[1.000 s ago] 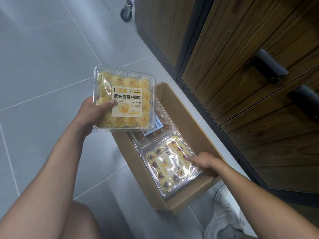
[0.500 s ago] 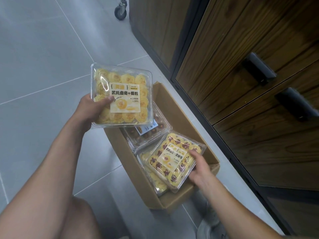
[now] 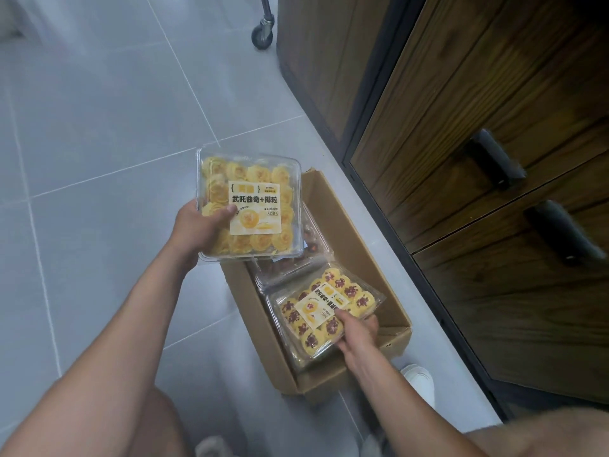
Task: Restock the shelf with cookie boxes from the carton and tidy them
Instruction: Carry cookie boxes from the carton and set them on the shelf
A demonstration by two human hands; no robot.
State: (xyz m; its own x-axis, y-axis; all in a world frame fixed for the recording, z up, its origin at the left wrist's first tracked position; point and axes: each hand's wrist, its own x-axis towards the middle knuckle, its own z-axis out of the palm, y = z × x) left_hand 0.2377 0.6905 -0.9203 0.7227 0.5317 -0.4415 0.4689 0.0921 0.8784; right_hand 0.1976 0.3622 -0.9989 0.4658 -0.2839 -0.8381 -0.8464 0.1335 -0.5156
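clear cookie boxes (image 3: pixel 260 179) in both hands (image 3: pixel 197 227)

one wide-angle camera on the person's head looks forward and steeply down at the tiled floor (image 3: pixel 99 127). it sits near enough that the left forearm (image 3: pixel 131 324) and right forearm (image 3: pixel 389 384) run in from the bottom edge. the carton (image 3: pixel 346 232) lies just below centre, and the wooden cabinet front (image 3: pixel 461 94) fills the right side.

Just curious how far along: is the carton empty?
No, a clear box of dark cookies lies in the carton.
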